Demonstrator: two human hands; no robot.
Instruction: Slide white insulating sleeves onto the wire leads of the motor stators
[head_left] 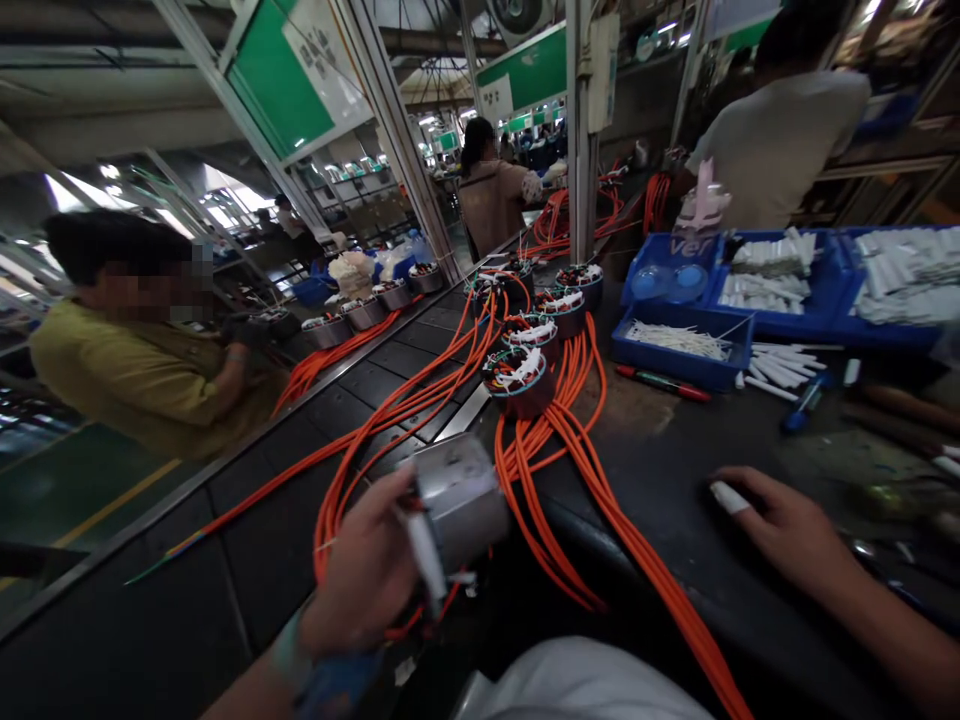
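My left hand point(367, 565) is wrapped round a motor stator point(461, 495), a short grey metal cylinder lying tilted on its side, with white sleeving and wires at its near end. The stator is blurred, and some of my left fingers are hidden behind it. Just beyond it, a wired stator point(519, 385) stands upright in a row of several, with orange cables point(540, 450) trailing from them. On the dark bench at the right rests my right hand point(787, 530), fingers loosely stretched and holding nothing. A white wrap covers one of its fingertips.
Blue bins point(787, 315) hold white tubes; a smaller blue tray point(679, 370) holds thin white sticks. A red marker point(664, 383) and a blue pen point(806, 405) lie nearby. The conveyor point(277, 540) runs along the left. Co-workers sit across it and farther back.
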